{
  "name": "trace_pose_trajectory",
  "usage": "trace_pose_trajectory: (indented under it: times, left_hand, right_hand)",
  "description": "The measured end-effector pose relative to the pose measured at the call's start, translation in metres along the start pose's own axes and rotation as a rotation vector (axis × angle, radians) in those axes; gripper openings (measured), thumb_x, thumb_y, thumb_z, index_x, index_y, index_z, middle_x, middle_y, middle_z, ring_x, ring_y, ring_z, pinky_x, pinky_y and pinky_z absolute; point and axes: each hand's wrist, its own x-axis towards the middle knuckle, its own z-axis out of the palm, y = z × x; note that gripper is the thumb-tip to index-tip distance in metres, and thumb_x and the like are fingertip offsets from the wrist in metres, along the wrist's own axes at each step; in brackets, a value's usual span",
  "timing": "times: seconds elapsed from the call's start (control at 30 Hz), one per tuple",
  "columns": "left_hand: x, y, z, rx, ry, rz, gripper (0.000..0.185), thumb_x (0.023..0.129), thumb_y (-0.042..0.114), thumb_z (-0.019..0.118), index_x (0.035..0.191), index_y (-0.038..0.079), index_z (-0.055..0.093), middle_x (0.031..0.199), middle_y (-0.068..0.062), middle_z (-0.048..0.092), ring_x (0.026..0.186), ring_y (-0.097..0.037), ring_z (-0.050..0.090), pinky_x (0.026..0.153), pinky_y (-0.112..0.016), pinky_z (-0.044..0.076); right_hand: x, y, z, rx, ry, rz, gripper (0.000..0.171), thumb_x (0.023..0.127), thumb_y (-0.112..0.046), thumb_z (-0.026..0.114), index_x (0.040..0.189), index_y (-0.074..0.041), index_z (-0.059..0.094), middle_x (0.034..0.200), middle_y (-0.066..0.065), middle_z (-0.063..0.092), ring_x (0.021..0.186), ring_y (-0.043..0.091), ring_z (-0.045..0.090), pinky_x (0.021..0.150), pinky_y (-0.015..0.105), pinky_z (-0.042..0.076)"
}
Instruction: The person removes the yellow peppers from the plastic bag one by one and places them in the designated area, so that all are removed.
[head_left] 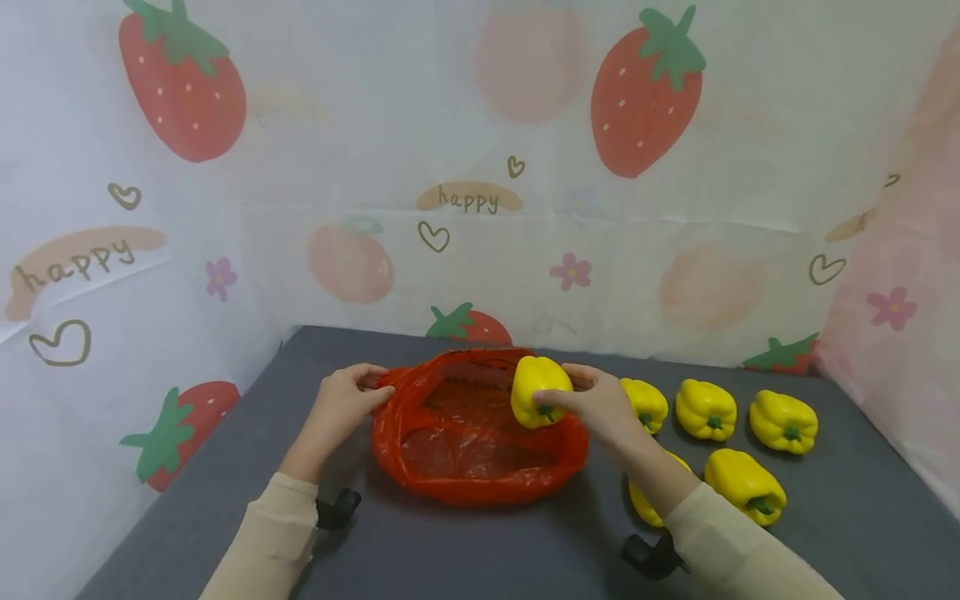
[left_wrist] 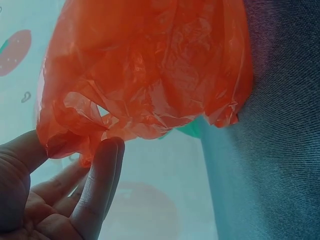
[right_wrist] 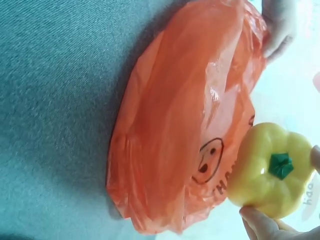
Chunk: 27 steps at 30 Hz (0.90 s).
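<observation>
A red plastic bag (head_left: 480, 487) stands on the dark table with its mouth spread wide. My left hand (head_left: 341, 408) pinches the bag's left rim; in the left wrist view, thumb and fingers (left_wrist: 97, 185) meet at a crumpled handle part of the bag (left_wrist: 160, 65). Over the right side of the opening, my right hand (head_left: 600, 404) grips a yellow bell pepper (head_left: 534, 387) between thumb and fingers. The right wrist view shows this pepper (right_wrist: 250, 170) with its green stem facing the camera, beside the bag's printed wall (right_wrist: 165, 125).
Several more yellow bell peppers (head_left: 705, 410) lie on the table to the right, some partly behind my right forearm. A cloth (head_left: 480, 125) printed with strawberries hangs behind the grey table (head_left: 465, 558) and at its sides. A black strap part (head_left: 337, 508) shows at each wrist.
</observation>
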Motion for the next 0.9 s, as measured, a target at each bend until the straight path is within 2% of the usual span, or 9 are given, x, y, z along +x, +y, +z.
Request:
trace_pose_trajectory:
  times: [0.33,0.6,0.9]
  left_hand:
    - [0.000,0.002,0.003,-0.005,-0.008,-0.002,0.037,0.087,0.027,0.063,0.119,0.008,0.059,0.106,-0.011,0.065,0.085,-0.018,0.063,0.073,-0.034,0.056]
    - [0.000,-0.002,0.000,-0.003,-0.012,-0.014,0.038,0.088,0.028,0.062,0.120,0.008,0.059,0.108,-0.012,0.064,0.085,-0.018,0.063,0.076,-0.038,0.055]
    - [0.000,0.000,0.002,0.003,-0.012,-0.005,0.038,0.088,0.027,0.063,0.120,0.007,0.059,0.107,-0.012,0.064,0.086,-0.019,0.063,0.076,-0.038,0.056]
  right_hand:
    - [-0.009,0.002,-0.021,-0.086,-0.005,0.014,0.084,0.076,-0.041,0.073,0.142,-0.007,0.034,0.142,0.013,0.042,0.121,0.028,0.048,0.101,0.044,0.042]
    - [-0.015,-0.001,-0.035,-0.141,0.018,0.030,0.089,0.072,-0.050,0.073,0.142,-0.010,0.036,0.142,0.012,0.043,0.116,0.027,0.049,0.095,0.039,0.045]
    - [-0.020,0.000,-0.053,-0.170,0.033,0.019,0.093,0.072,-0.052,0.072,0.144,-0.009,0.032,0.145,0.014,0.038,0.122,0.030,0.046,0.100,0.046,0.042]
